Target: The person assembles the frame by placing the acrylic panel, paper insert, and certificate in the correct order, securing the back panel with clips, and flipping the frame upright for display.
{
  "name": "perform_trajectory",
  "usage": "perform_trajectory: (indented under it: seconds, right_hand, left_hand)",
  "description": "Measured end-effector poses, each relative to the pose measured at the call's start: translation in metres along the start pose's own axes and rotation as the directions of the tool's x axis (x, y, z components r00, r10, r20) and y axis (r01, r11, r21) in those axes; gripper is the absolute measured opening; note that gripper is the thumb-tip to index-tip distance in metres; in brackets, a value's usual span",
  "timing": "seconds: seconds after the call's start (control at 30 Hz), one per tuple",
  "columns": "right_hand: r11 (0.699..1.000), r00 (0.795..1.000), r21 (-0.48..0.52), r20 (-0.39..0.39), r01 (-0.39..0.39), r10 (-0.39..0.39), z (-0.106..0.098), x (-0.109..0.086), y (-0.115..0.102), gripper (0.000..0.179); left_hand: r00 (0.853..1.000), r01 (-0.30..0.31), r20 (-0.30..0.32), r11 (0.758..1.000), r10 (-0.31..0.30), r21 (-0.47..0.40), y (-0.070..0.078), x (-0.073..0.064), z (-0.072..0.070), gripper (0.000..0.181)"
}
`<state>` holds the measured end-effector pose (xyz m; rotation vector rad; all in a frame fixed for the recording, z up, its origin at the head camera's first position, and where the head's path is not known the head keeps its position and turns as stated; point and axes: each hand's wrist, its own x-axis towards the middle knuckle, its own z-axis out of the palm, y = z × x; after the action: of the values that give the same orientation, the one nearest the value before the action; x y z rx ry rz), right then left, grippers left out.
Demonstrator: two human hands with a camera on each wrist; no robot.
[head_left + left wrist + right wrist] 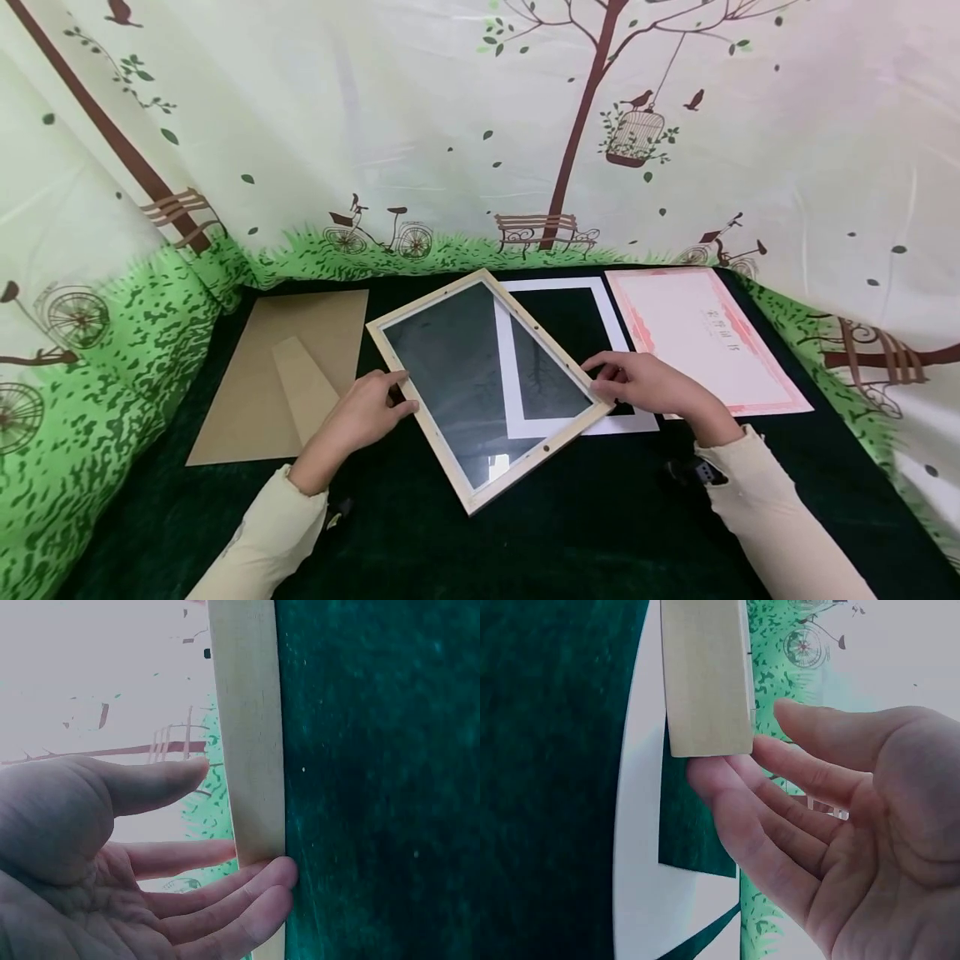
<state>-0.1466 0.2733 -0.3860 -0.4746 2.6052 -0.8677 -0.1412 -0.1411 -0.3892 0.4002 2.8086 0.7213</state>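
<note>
A light wooden picture frame [438,433] with a clear pane [450,375] lies turned at a slant in the middle, small dark spots along its border. My left hand [369,410] is at its left side; in the left wrist view the fingers [225,919] touch the outer wooden edge, while the thumb stands apart from it. At the right corner is my right hand [652,385]. Its fingers [761,844] reach the corner's end in the right wrist view, thumb held away. Part of a white mat border [618,427] lies beneath the frame, showing through the pane.
A brown backing board [247,383] with a stand flap [300,383] lies on the left. On the right is a white sheet [690,333] with a pink border and handwriting. Dark green cloth [585,525] covers the table; a printed curtain [375,108] hangs behind and at both sides.
</note>
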Motion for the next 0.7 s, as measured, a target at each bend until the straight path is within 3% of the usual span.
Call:
perform_trajectory:
  seconds: [0.17,0.47,0.53,0.6,0.7]
  right_hand:
    - [1.000,1.000,0.022,0.020,-0.001,0.001,0.005,0.002,-0.007,0.032]
    - [0.996,0.995,0.085,0.097,0.014,-0.023,0.009,0.002,-0.011,0.031]
    - [0.999,0.997,0.052,0.072,-0.007,0.003,0.007,0.003,-0.007,0.034]
    - [0.998,0.998,-0.017,0.000,-0.057,0.057,0.003,0.003,-0.002,0.036]
    - [0.983,0.982,-0.082,-0.111,-0.164,0.154,-0.002,0.004,0.007,0.041]
  left_hand:
    - [0.999,0.020,0.024,1.000,-0.021,0.011,-0.005,0.001,-0.001,0.061]
    - [0.999,0.042,0.014,0.999,-0.042,-0.027,-0.010,0.006,-0.002,0.074]
    - [0.999,0.037,0.004,0.999,-0.037,-0.029,-0.012,0.007,-0.001,0.075]
    - [1.000,0.027,-0.005,0.999,-0.027,-0.030,-0.013,0.007,0.000,0.075]
    - [1.000,0.028,-0.006,0.999,-0.028,-0.033,-0.014,0.006,0.000,0.075]
